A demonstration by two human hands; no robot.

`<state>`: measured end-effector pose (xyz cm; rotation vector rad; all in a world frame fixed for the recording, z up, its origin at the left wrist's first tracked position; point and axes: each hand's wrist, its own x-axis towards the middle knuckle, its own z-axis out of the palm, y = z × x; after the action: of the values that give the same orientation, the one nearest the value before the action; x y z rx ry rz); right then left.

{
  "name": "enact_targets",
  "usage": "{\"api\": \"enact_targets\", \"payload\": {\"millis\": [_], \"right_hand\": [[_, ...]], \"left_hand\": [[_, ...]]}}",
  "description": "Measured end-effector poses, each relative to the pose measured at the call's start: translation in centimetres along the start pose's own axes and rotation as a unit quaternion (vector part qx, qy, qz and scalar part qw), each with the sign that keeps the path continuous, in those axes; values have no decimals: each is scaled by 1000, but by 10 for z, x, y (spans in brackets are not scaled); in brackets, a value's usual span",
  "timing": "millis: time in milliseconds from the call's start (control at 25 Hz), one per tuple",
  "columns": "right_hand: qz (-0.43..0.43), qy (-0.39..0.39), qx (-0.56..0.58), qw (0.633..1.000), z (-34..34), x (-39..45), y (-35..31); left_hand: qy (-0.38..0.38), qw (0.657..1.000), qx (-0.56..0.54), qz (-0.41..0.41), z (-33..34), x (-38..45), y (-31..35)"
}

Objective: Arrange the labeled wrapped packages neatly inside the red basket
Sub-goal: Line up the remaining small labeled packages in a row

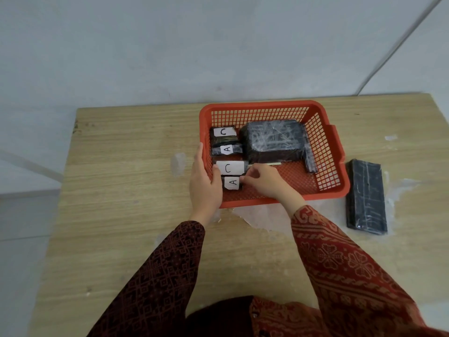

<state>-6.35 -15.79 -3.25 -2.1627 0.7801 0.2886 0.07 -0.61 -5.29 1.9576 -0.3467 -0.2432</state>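
My left hand (204, 183) grips the red basket (325, 152) wall while my right hand (263, 182) pinches the nearest "A" package (232, 183) on the counter (126, 166).

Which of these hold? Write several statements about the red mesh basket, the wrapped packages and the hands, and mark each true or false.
1. Four small labelled black packages line the left side of the red plastic mesh basket. True.
2. The large black wrapped block lies outside the basket. False: it sits inside, at the back.
3. A long flat black wrapped package lies on the wooden table, right of the basket. True.
4. The left hand rests flat on the table, away from the basket. False: it is against the basket's left wall.
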Motion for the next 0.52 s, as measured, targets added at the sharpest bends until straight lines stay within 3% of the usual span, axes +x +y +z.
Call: {"api": "enact_targets", "payload": {"millis": [80, 200, 320, 520], "right_hand": [[-29, 9, 12, 999, -18, -12, 13], [-8, 143, 5, 990, -49, -22, 40], [47, 241, -86, 966, -68, -10, 59], [78, 219, -275, 933, -64, 11, 66]], "left_hand": [[1, 1000, -2, 2, 1, 0, -1], [1, 1000, -11, 0, 2, 0, -3], [2, 1000, -11, -5, 3, 1, -3], [1, 1000, -24, -14, 0, 0, 0]]}}
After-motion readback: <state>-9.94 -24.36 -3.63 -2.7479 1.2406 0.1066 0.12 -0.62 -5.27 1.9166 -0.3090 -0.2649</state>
